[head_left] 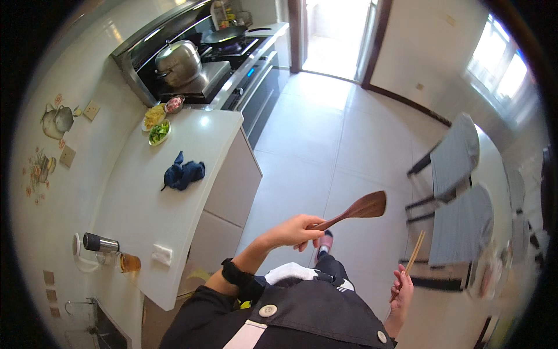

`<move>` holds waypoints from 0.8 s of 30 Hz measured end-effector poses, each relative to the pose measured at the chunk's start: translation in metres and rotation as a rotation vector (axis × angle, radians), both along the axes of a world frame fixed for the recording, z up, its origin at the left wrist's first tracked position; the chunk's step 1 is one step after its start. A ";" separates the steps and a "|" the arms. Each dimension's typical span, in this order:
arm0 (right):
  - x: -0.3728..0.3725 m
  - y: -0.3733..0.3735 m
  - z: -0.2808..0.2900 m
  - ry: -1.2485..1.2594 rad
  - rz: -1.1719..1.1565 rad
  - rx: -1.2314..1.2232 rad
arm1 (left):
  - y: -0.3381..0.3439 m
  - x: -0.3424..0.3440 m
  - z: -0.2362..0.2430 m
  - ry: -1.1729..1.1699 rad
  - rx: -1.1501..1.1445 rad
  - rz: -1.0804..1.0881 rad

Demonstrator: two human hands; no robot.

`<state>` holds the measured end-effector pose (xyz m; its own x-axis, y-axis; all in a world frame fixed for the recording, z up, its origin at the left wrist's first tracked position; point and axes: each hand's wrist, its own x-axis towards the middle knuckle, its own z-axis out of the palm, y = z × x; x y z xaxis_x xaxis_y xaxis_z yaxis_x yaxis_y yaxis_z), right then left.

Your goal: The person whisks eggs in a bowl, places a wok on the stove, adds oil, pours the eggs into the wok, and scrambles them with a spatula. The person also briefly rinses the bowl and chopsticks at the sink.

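Observation:
My left hand (299, 232) grips the handle of a dark wooden spatula (365, 203), held out in front of my dark apron, its broad end pointing right. Lower on the right, my right hand (400, 291) holds a pair of wooden chopsticks (416, 250) that point upward. On the white counter (145, 209) to my left lie a dark blue cloth (183, 173) and a folded white cloth (162, 255). At the counter's far end are dishes of chopped greens (158, 133), yellow slices (153, 115) and pinkish food (174, 104).
The stove (235, 55) holds a steel pot (177, 61) and a wok (224, 35). An open doorway (332, 38) is ahead. Gray chairs (456, 160) and a table (494, 157) line the right. A steel tumbler (102, 242) and glass of amber liquid (129, 263) stand on the counter.

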<state>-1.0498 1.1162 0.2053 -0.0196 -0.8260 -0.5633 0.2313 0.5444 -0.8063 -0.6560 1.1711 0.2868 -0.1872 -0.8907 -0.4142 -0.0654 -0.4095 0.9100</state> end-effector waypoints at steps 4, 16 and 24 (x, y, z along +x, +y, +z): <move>0.076 -0.164 0.027 0.033 0.185 -0.111 | -0.080 0.058 0.017 -0.110 0.035 0.186; 0.428 -0.516 0.059 -0.014 0.934 -0.317 | -0.234 0.247 0.003 0.074 0.138 0.871; 0.539 -0.674 0.062 0.000 0.787 -0.270 | -0.472 0.420 0.046 0.002 -0.021 0.703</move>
<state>-0.5110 0.4424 0.2669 0.6204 -0.7049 -0.3438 -0.1362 0.3348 -0.9324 -0.2363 0.6995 0.3327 0.4353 -0.8086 -0.3958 0.2102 -0.3362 0.9181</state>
